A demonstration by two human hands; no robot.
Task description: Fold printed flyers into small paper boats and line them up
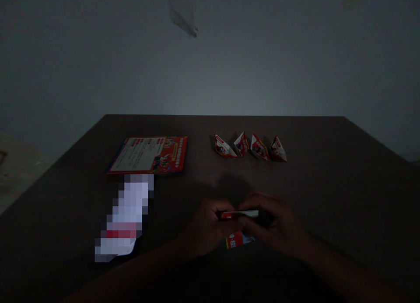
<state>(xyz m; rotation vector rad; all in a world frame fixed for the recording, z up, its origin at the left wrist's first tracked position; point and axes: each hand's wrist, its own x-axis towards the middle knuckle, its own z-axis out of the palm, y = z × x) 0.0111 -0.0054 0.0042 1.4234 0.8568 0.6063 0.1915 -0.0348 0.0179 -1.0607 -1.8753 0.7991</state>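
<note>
A small folded piece of printed paper [241,240], red with white lettering and a bit of blue, is held near the front of the table. My left hand [210,226] pinches its left side, fingers closed round the fold. My right hand [274,222] grips the right side, thumb and fingertips pressed close to those of the left. A pale upper edge shows between the fingers, while much of the paper is hidden by them. Beyond the hands, several folded paper pieces [259,148] in red and white stand in a row.
A stack of red printed sheets [138,156] with a white text panel lies at the left. Just in front of it is a bright, blurred-out long object [127,215], perhaps a phone. The dark wooden table [328,176] meets a grey wall [262,62]. Light is dim.
</note>
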